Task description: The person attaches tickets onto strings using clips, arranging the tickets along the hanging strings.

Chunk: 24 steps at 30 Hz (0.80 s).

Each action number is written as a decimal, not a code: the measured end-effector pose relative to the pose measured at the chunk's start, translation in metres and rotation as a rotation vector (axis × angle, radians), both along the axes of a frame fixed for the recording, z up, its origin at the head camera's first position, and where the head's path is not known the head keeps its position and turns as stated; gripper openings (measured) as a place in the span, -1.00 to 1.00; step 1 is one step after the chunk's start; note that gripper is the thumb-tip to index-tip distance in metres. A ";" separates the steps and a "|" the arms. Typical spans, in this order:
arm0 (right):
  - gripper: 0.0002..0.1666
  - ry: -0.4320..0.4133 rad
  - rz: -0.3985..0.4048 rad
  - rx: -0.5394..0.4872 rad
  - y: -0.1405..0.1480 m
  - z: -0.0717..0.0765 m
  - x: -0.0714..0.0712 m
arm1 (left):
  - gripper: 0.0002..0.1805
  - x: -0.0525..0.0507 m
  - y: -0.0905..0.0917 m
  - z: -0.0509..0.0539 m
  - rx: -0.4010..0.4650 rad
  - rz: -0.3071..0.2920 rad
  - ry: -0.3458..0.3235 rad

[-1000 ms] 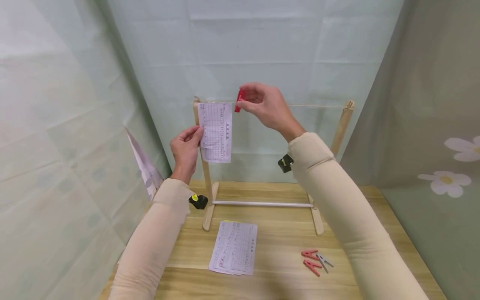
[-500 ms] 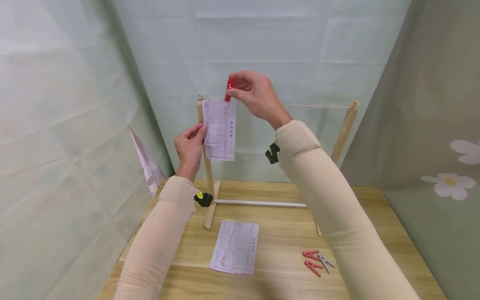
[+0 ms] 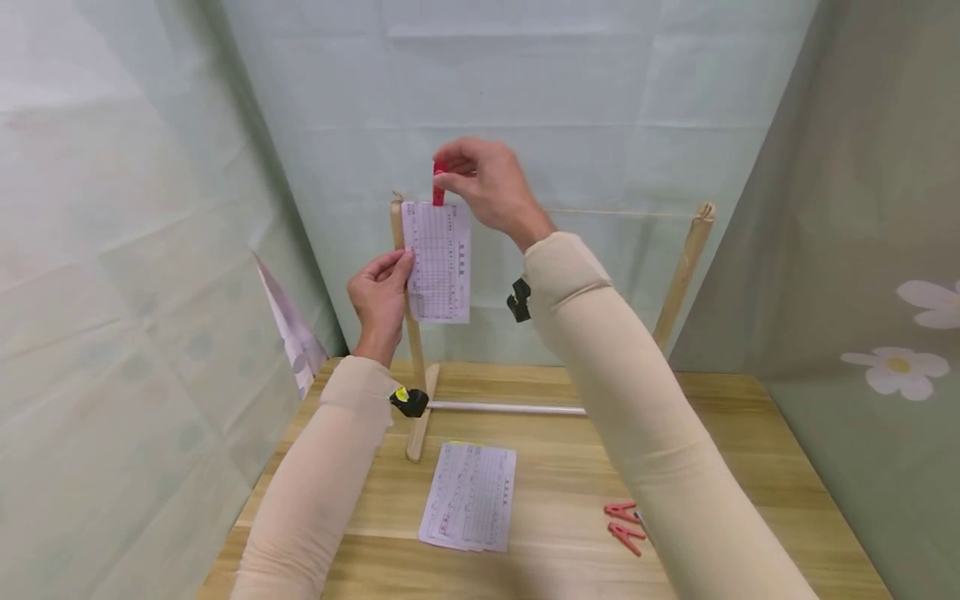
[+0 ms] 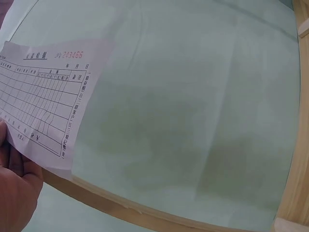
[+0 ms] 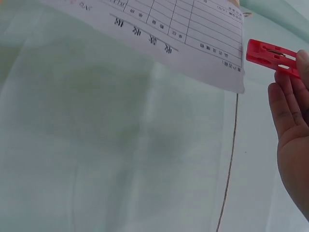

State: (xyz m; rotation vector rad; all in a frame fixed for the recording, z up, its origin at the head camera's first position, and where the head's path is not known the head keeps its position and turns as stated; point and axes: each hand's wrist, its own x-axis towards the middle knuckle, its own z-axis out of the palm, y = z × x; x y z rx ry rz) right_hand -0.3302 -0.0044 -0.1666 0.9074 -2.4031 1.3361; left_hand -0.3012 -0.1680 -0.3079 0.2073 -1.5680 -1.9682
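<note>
A printed receipt sheet (image 3: pixel 437 267) stands on end beside the left post, its top edge level with the string (image 3: pixel 622 212). My left hand (image 3: pixel 380 296) pinches its left edge between thumb and fingers. Above the sheet, my right hand (image 3: pixel 487 185) pinches a red clothespin (image 3: pixel 438 185) by its upper end, with the tip pointing down at the top edge. In the right wrist view the clothespin (image 5: pixel 273 57) lies just off the edge of the receipt (image 5: pixel 193 34). The left wrist view shows the printed table on the receipt (image 4: pixel 43 96).
The wooden rack has a left post (image 3: pixel 415 350), a right post (image 3: pixel 684 271) and a white lower bar (image 3: pixel 510 407). A stack of receipts (image 3: pixel 468 497) lies on the table (image 3: pixel 555 492). Red clothespins (image 3: pixel 624 537) lie at the right, partly behind my right sleeve.
My right hand has moved left with the red clothespin, from beside the receipt to over the middle of its top edge. My left hand keeps hold of the sheet in nearly the same place.
</note>
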 end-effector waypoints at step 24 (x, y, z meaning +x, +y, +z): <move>-0.62 -0.069 -0.032 0.062 -0.016 -0.010 -0.005 | -0.76 0.002 0.003 -0.002 0.055 0.031 0.006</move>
